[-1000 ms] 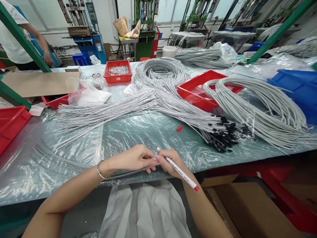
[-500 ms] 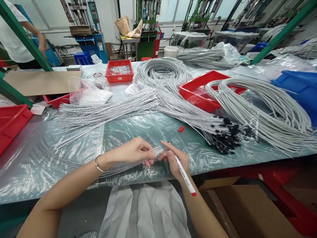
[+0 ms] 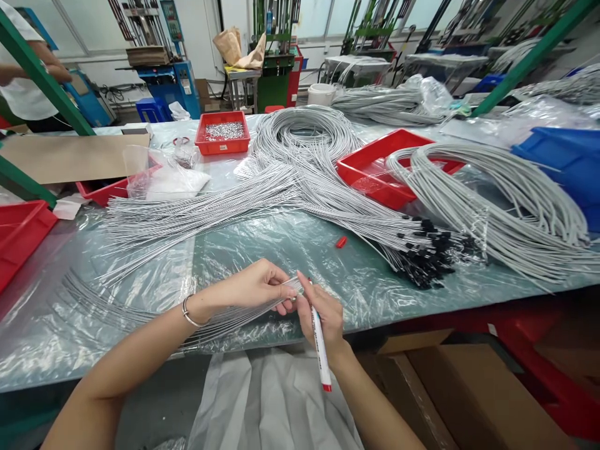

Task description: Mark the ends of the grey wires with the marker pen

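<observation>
My left hand [image 3: 269, 284] pinches the ends of a thin fan of grey wires [image 3: 234, 322], which trail off to the left over the plastic-covered table. A white marker pen with a red end [image 3: 320, 350] is held in my right hand [image 3: 323, 315], its red end pointing down toward me. The fingertips of my right hand meet the wire ends beside my left fingers; the pen's tip is hidden there. A small red pen cap [image 3: 341, 242] lies on the table beyond my hands.
Long grey wires [image 3: 201, 212] spread across the table, some with black ends [image 3: 426, 256]. A coiled wire bundle [image 3: 506, 200] lies right, near a red tray [image 3: 351, 165] and a blue bin [image 3: 557, 165]. A red tray of small metal parts [image 3: 222, 147] stands behind. Another person [image 3: 28, 75] is at far left.
My right hand has moved left against the wire ends, and the pen has swung more upright. My left hand keeps its pinch. The person at far left has shifted their arms.
</observation>
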The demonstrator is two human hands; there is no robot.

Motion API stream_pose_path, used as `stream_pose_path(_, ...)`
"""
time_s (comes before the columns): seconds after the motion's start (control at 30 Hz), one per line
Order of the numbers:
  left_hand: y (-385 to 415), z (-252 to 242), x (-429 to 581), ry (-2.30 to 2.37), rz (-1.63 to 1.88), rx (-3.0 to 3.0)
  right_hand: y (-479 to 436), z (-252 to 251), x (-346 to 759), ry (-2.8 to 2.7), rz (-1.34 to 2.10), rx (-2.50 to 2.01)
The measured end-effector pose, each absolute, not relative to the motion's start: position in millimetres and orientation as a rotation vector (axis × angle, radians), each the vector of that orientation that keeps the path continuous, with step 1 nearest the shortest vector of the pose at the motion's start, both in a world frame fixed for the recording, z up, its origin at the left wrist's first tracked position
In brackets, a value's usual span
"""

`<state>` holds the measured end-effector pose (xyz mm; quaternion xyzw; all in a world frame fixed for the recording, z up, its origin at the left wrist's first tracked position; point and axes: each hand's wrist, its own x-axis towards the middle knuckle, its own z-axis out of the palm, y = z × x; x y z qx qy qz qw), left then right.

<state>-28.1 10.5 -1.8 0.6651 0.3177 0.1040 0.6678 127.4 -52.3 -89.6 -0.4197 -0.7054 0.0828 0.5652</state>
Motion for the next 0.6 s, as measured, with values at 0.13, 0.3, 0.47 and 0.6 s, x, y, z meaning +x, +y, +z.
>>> stream_pose_path(0.13, 9, -7, -28, 0.700, 0.218, 1.507, -51, -85, 141, -1.732, 0.295, -0.976)
stream_pose_path(0.3, 7, -5, -26, 0.665, 0.161, 1.523, -47, -75, 157, -1.716, 0.352, -0.941)
stream_pose_path(0.47, 9, -3, -25, 0.671, 0.176, 1.507, -46, -76, 153, -1.820, 0.262, -0.848)
stream_pose_path(0.6, 7, -1, -24, 0.678, 0.166, 1.507, -48, -75, 151, -1.722, 0.419, -0.976)
